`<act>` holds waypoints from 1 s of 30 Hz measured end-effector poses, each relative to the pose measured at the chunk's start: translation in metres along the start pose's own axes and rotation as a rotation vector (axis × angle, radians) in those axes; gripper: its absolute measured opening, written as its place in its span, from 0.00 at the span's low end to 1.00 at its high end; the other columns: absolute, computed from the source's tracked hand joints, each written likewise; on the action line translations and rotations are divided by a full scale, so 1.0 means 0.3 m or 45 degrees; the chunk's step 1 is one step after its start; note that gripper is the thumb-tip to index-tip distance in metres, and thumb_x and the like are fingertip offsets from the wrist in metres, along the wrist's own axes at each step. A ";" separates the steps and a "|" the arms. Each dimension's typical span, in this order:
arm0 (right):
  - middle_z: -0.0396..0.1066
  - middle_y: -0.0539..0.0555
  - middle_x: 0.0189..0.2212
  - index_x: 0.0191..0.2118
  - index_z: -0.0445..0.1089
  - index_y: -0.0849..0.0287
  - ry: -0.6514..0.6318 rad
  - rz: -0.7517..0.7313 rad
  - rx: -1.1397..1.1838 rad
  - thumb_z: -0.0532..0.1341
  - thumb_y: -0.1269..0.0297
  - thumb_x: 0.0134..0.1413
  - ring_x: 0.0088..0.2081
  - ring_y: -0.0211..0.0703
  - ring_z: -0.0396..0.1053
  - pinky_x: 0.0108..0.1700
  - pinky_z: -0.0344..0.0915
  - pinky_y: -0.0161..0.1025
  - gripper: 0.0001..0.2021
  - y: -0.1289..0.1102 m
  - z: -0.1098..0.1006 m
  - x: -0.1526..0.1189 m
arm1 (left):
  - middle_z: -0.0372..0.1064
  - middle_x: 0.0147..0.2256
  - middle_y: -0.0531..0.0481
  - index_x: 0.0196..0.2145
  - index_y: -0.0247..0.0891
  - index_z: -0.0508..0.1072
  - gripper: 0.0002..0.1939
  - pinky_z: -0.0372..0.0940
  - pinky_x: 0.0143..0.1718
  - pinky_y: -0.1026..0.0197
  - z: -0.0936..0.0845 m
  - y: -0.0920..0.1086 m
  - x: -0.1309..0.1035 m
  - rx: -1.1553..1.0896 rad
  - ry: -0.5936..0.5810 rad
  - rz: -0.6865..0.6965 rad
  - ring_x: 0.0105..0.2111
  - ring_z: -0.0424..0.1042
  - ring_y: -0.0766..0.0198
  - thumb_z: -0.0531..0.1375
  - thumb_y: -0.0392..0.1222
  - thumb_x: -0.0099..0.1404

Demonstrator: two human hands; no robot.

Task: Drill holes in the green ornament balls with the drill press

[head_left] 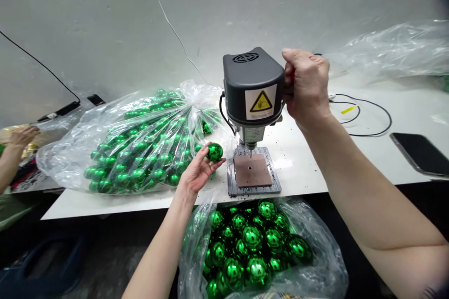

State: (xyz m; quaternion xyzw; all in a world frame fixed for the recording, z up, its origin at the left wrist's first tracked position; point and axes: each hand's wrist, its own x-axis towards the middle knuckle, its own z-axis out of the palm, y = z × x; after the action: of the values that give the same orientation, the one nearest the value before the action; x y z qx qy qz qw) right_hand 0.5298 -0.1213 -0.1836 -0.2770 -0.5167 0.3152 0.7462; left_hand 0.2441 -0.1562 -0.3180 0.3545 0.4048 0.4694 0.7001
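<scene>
My left hand [201,170] holds a shiny green ball [214,152] between thumb and fingers, left of a small bench drill press [253,88]. On the far side, my right hand [307,81] is wrapped round the drill press's handle, which my fingers mostly hide. The thin drill bit [250,153] points down over a brown square block [252,176] with a small dark hole. That block lies on the grey metal base [236,190]. Below the table edge, an open clear plastic bag [329,261] is full of loose green balls [252,238].
Behind my left hand lies a gathered clear bag [140,149] of green balls. A phone [421,152] and a black cable [389,121] are on the white table [298,180] at right. Another person's hand [23,135] shows at far left. More plastic sheeting [400,49] lies back right.
</scene>
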 end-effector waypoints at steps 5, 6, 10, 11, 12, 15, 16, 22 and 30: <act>0.46 0.42 0.11 0.19 0.52 0.55 0.311 0.194 -0.040 0.62 0.62 0.59 0.13 0.27 0.41 0.13 0.37 0.34 0.22 -0.044 0.048 -0.007 | 0.77 0.45 0.42 0.57 0.39 0.67 0.35 0.72 0.50 0.47 0.084 -0.162 -0.010 0.274 -0.001 0.131 0.42 0.79 0.55 0.72 0.49 0.56; 0.47 0.42 0.11 0.19 0.52 0.55 0.353 0.223 -0.046 0.61 0.65 0.60 0.13 0.27 0.42 0.13 0.37 0.35 0.21 -0.054 0.057 -0.009 | 0.77 0.46 0.42 0.56 0.38 0.67 0.34 0.72 0.51 0.48 0.094 -0.188 0.001 0.358 0.016 0.192 0.43 0.78 0.56 0.72 0.50 0.55; 0.46 0.41 0.11 0.19 0.51 0.54 0.335 0.233 -0.085 0.61 0.61 0.60 0.13 0.27 0.41 0.14 0.36 0.35 0.22 -0.062 0.065 -0.009 | 0.77 0.47 0.41 0.53 0.37 0.69 0.32 0.69 0.53 0.52 0.115 -0.259 0.051 0.567 -0.011 0.310 0.48 0.76 0.56 0.72 0.50 0.55; 0.46 0.41 0.12 0.20 0.51 0.54 0.304 0.213 -0.086 0.62 0.57 0.59 0.13 0.27 0.41 0.14 0.36 0.35 0.22 -0.056 0.059 -0.007 | 0.77 0.47 0.41 0.53 0.37 0.69 0.31 0.69 0.53 0.53 0.117 -0.271 0.061 0.589 -0.033 0.317 0.48 0.75 0.56 0.71 0.50 0.55; 0.46 0.41 0.12 0.20 0.51 0.54 0.265 0.186 -0.083 0.62 0.52 0.58 0.13 0.26 0.42 0.14 0.36 0.34 0.23 -0.049 0.052 -0.005 | 0.77 0.47 0.41 0.53 0.37 0.69 0.31 0.69 0.52 0.53 0.119 -0.282 0.069 0.606 -0.051 0.324 0.48 0.75 0.56 0.71 0.49 0.55; 0.46 0.43 0.14 0.19 0.51 0.54 0.157 0.112 -0.063 0.63 0.46 0.55 0.13 0.27 0.43 0.14 0.37 0.34 0.26 -0.025 0.030 0.004 | 0.76 0.47 0.41 0.53 0.36 0.70 0.29 0.68 0.51 0.53 0.122 -0.306 0.083 0.679 -0.055 0.355 0.47 0.75 0.56 0.71 0.46 0.56; 0.46 0.43 0.14 0.19 0.51 0.54 0.148 0.101 -0.055 0.64 0.46 0.54 0.13 0.27 0.43 0.14 0.37 0.34 0.26 -0.018 0.025 0.007 | 0.76 0.47 0.42 0.53 0.37 0.71 0.29 0.68 0.51 0.53 0.123 -0.311 0.084 0.726 -0.035 0.374 0.46 0.74 0.56 0.71 0.45 0.56; 0.46 0.44 0.14 0.19 0.51 0.54 0.186 0.147 -0.055 0.66 0.45 0.51 0.14 0.30 0.45 0.14 0.39 0.34 0.27 -0.011 0.020 0.011 | 0.71 0.48 0.42 0.51 0.40 0.75 0.28 0.60 0.59 0.46 0.142 -0.332 0.063 1.052 0.060 0.569 0.55 0.65 0.49 0.73 0.41 0.53; 0.45 0.44 0.14 0.20 0.50 0.55 0.119 0.075 -0.073 0.64 0.43 0.54 0.14 0.28 0.43 0.15 0.39 0.34 0.28 -0.026 0.020 -0.005 | 0.69 0.47 0.43 0.51 0.41 0.73 0.27 0.62 0.56 0.48 0.163 -0.367 0.032 1.100 0.010 0.740 0.51 0.68 0.51 0.72 0.39 0.54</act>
State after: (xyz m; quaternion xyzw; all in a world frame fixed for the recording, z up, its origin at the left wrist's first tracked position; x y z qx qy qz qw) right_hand 0.5252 -0.1270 -0.1768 -0.3277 -0.4816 0.3088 0.7519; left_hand 0.3311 -0.1867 -0.3961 0.7069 0.4491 0.4360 0.3293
